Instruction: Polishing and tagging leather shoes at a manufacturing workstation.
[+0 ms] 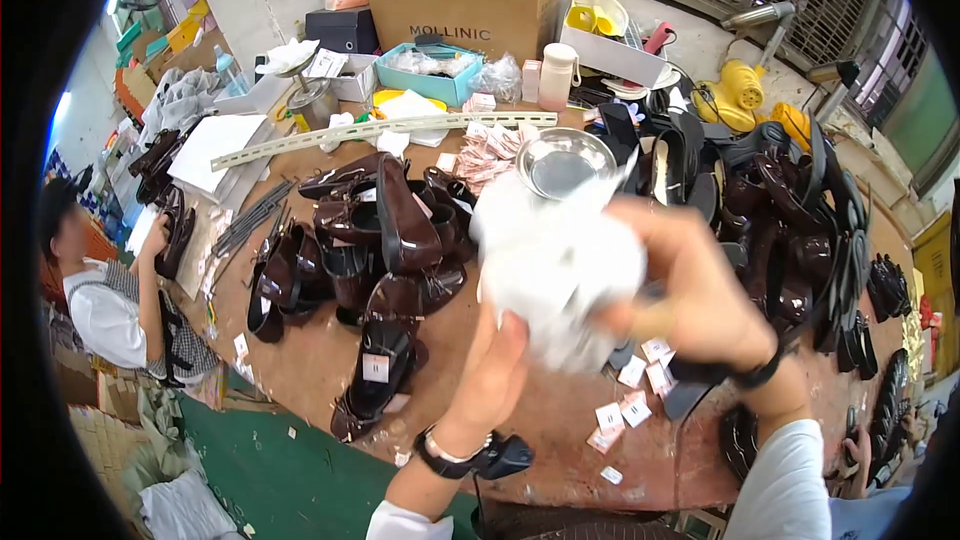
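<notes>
A crumpled white bundle, tissue paper or cloth (545, 270), is held up over the near middle of the table; motion blurs it. My left hand (485, 375) closes on its lower left side, thumb against it. From the right, my right hand (685, 285) grips the same bundle with curled, smeared fingers. Just behind it, partly covered, stands a round metal bowl (567, 162). To the left lies a pile of glossy dark brown shoes (400, 215), and a single shoe (375, 370) with a small tag lies closest. Small white tags (633, 408) are scattered below my right hand.
A large heap of dark shoes (775, 230) covers the right side. Behind are a perforated metal strip (390, 130), a blue box (428, 70), a bottle (558, 77), a cardboard box (465, 25) and a yellow blower (735, 95). A co-worker (115, 300) holds a shoe at left.
</notes>
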Action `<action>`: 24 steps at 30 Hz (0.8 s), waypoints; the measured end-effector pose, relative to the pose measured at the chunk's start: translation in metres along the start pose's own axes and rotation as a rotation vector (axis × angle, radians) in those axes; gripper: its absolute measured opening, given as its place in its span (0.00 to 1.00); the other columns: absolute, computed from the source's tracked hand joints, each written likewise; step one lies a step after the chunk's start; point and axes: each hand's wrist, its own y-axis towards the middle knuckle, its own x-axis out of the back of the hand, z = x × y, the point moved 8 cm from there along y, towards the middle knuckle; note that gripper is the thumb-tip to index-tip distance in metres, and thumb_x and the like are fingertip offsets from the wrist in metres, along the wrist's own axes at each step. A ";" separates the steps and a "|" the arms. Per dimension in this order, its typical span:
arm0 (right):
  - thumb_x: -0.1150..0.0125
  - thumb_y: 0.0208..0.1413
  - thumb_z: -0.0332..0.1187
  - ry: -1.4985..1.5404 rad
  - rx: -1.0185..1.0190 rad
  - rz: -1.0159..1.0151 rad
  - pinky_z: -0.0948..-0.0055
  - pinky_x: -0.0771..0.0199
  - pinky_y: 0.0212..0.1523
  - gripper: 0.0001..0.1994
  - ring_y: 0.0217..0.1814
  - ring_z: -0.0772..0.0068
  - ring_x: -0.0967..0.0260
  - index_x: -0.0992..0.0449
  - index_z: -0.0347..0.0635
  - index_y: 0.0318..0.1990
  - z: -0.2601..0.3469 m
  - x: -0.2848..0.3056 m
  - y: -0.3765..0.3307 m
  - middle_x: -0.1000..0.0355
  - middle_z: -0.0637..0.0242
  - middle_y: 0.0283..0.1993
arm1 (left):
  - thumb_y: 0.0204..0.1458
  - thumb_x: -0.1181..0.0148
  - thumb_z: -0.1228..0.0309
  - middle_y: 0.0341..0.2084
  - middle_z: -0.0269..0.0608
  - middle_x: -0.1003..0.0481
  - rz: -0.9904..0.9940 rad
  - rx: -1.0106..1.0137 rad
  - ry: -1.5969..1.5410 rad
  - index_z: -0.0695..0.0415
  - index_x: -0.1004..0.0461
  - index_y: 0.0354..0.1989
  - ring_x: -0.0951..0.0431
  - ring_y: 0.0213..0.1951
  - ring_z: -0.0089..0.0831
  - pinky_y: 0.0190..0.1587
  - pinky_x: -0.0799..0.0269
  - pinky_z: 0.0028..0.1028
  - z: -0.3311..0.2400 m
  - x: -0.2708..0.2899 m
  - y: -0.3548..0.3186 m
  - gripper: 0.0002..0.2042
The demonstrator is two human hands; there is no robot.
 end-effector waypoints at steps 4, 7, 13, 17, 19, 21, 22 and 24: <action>0.34 0.41 0.29 -0.331 0.166 -0.165 0.66 0.33 0.56 0.27 0.51 0.57 0.32 0.29 0.35 0.54 -0.005 -0.029 -0.049 0.30 0.55 0.49 | 0.63 0.44 0.58 0.55 0.41 0.29 -0.113 0.000 -0.206 0.63 0.38 0.63 0.27 0.55 0.30 0.55 0.28 0.35 0.012 -0.004 -0.030 0.27; 0.32 0.53 0.39 0.452 -0.053 -0.302 0.63 0.49 0.71 0.43 0.73 0.64 0.49 0.51 0.46 0.74 -0.058 -0.040 -0.072 0.44 0.62 0.71 | 0.56 0.34 0.70 0.47 0.43 0.23 -0.416 -0.044 -0.128 0.67 0.30 0.53 0.23 0.48 0.31 0.52 0.28 0.33 0.018 0.012 -0.059 0.20; 0.49 0.59 0.63 1.121 -0.245 -0.033 0.62 0.45 0.71 0.43 0.73 0.66 0.45 0.50 0.46 0.74 -0.120 -0.108 -0.105 0.45 0.64 0.74 | 0.58 0.40 0.74 0.48 0.42 0.24 -0.120 -0.180 0.312 0.65 0.27 0.53 0.24 0.50 0.31 0.54 0.30 0.31 0.030 -0.010 -0.098 0.15; 0.50 0.61 0.61 1.149 -0.283 0.104 0.65 0.39 0.68 0.41 0.70 0.66 0.41 0.46 0.37 0.70 -0.112 -0.114 -0.128 0.40 0.62 0.70 | 0.63 0.44 0.68 0.54 0.43 0.26 0.009 0.228 -0.482 0.63 0.29 0.57 0.24 0.53 0.33 0.58 0.29 0.34 0.067 0.000 -0.111 0.17; 0.47 0.65 0.53 0.657 -0.217 0.138 0.68 0.38 0.65 0.33 0.67 0.72 0.39 0.40 0.35 0.67 -0.108 -0.110 -0.138 0.35 0.63 0.66 | 0.65 0.48 0.61 0.56 0.42 0.27 -0.039 0.380 -0.629 0.61 0.32 0.60 0.24 0.53 0.34 0.60 0.29 0.38 0.080 0.004 -0.117 0.21; 0.47 0.66 0.49 0.615 -0.319 0.035 0.69 0.37 0.64 0.29 0.64 0.75 0.38 0.37 0.35 0.65 -0.121 -0.108 -0.148 0.33 0.64 0.63 | 0.65 0.48 0.60 0.54 0.42 0.27 -0.130 0.435 -0.543 0.62 0.36 0.62 0.24 0.54 0.32 0.60 0.28 0.37 0.089 0.012 -0.121 0.23; 0.46 0.67 0.45 0.592 -0.290 0.045 0.71 0.36 0.62 0.25 0.62 0.77 0.37 0.34 0.34 0.63 -0.122 -0.111 -0.150 0.31 0.66 0.60 | 0.65 0.48 0.62 0.55 0.43 0.28 -0.081 0.395 -0.620 0.63 0.36 0.62 0.25 0.55 0.34 0.61 0.29 0.37 0.087 0.008 -0.119 0.22; 0.46 0.68 0.43 0.560 -0.342 -0.067 0.72 0.35 0.59 0.23 0.58 0.78 0.35 0.32 0.34 0.61 -0.133 -0.108 -0.150 0.29 0.67 0.57 | 0.65 0.49 0.67 0.54 0.45 0.27 -0.077 0.391 -0.751 0.66 0.36 0.61 0.25 0.55 0.33 0.59 0.26 0.35 0.091 0.007 -0.116 0.20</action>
